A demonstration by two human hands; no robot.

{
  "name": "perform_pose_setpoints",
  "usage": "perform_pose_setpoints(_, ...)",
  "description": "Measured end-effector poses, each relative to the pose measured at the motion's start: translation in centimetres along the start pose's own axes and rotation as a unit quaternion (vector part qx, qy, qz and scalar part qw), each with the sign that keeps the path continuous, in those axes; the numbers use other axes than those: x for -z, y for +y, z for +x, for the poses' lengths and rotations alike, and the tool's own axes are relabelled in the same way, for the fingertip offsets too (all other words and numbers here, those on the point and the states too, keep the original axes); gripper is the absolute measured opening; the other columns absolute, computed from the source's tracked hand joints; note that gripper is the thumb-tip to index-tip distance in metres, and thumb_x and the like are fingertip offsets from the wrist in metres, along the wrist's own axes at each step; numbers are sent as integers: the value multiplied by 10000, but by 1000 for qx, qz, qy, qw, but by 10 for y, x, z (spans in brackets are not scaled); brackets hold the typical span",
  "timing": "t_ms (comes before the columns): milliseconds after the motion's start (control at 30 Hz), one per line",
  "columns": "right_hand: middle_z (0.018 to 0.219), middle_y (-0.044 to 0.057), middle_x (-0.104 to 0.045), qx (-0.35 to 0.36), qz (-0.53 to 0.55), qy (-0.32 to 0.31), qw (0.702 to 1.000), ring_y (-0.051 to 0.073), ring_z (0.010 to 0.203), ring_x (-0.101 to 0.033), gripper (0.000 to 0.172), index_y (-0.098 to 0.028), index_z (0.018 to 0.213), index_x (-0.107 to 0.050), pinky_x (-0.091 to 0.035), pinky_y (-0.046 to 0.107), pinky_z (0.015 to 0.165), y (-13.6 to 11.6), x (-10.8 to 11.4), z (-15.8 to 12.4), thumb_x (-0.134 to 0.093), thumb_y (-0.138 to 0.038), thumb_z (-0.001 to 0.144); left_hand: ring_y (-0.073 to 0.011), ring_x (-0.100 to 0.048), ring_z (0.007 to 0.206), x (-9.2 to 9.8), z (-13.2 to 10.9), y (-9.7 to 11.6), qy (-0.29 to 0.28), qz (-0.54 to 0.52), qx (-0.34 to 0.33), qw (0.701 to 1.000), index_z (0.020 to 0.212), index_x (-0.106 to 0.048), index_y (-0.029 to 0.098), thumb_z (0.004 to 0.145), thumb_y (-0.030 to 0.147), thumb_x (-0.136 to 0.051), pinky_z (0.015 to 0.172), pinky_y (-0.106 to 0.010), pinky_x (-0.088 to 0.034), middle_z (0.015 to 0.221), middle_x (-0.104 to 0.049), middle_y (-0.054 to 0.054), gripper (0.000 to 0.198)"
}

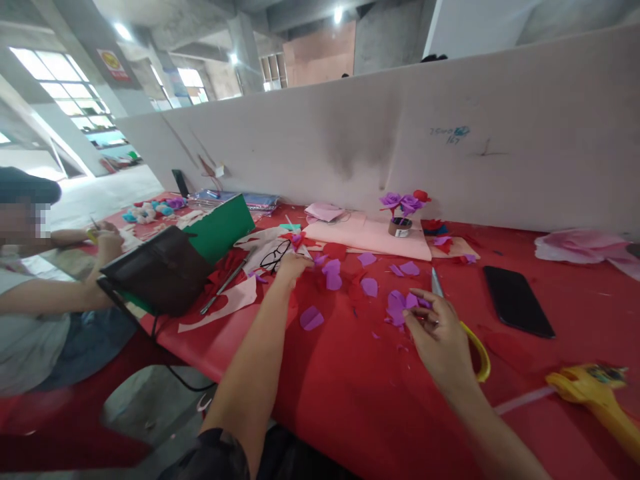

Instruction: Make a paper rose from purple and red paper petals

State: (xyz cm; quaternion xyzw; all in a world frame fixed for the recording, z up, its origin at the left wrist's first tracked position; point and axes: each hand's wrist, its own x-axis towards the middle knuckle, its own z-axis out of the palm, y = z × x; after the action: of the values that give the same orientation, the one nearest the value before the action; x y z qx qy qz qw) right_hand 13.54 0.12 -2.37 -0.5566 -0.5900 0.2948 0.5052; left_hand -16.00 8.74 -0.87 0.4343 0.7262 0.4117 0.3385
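Observation:
My right hand (441, 337) is curled, thumb and fingers closed on purple paper petals (397, 308) just above the table. Beneath and beside this hand lie scissors with a yellow handle (480, 353); their blade points away from me. My left hand (293, 269) reaches farther forward, its fingers drawn together at a small heap of red and purple paper scraps (300, 241). What its fingertips hold, if anything, is too small to make out. Black-framed glasses (275, 257) lie just left of it. Loose purple petals (313, 319) are scattered between my hands.
A black phone (517, 301) and a yellow glue gun (590, 387) lie at right. A small pot (400, 228) of purple and red paper flowers stands at back. At left are a brown bag (160, 270), a green board (225, 227) and a seated person (30, 300).

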Motion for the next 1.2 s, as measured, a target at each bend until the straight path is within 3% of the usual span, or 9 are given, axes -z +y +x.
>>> perform_pose_setpoints(167,1086,79,-613,6,6,-13,1000,181,792,-643,318,-243,1075,-619,-537,365,736,-1,-1,-1,-611,-350,775,-44,-224,389,11,-11,9,-12,-123,41,992,662,-603,183,713,158,-691,454,-228,-170,496,-442,70,105)
perform_pose_setpoints(333,1065,77,-637,4,6,-30,1000,190,805,-650,287,-239,1044,-635,-527,382,770,2,-2,-1,-603,-359,786,-20,-197,378,5,-26,19,-89,-205,47,974,646,-557,166,679,169,-761,435,-202,-180,483,-394,89,206)
perform_pose_setpoints(567,996,80,-692,-38,49,-54,997,206,812,-655,285,-218,1018,-663,-514,379,778,4,-3,-2,-645,-352,768,8,-185,348,0,-41,28,-182,-228,69,954,657,-587,134,676,145,-760,417,-192,-128,497,-492,68,174)
perform_pose_setpoints(733,916,56,-700,-136,185,-82,970,164,711,-637,416,-202,1035,-683,-517,327,696,-15,-6,-5,-728,-475,725,6,-231,359,-32,-71,38,-276,-247,69,926,700,-624,121,611,205,-812,426,-194,-161,528,-512,63,224)
perform_pose_setpoints(833,974,43,-707,-153,242,-89,954,153,739,-633,432,-219,1003,-700,-515,313,714,-22,-7,-4,-806,-429,641,1,-276,382,-57,-96,44,-314,-253,63,913,713,-630,131,548,275,-854,431,-196,-158,573,-546,55,312)
perform_pose_setpoints(967,814,15,-708,-129,242,-71,959,175,777,-632,215,-221,784,-720,-502,336,791,-20,-3,-1,-793,-324,610,8,-255,381,-76,-119,47,-305,-280,63,908,709,-605,143,617,389,-826,430,-205,-148,631,-572,51,343)
perform_pose_setpoints(1067,816,15,-702,-52,199,-40,978,191,821,-633,70,-239,714,-722,-491,347,816,-15,2,0,-729,-242,644,6,-213,351,-80,-127,47,-322,-290,83,898,705,-597,145,688,556,-745,418,-224,-129,627,-583,41,437)
perform_pose_setpoints(1200,966,31,-680,46,146,-21,988,208,975,-616,109,-256,689,-735,-477,340,866,-12,4,0,-682,-165,660,-5,-273,388,-81,-133,50,-345,-308,65,884,718,-646,126,530,466,-875,433,-222,-161,533,-508,68,451)
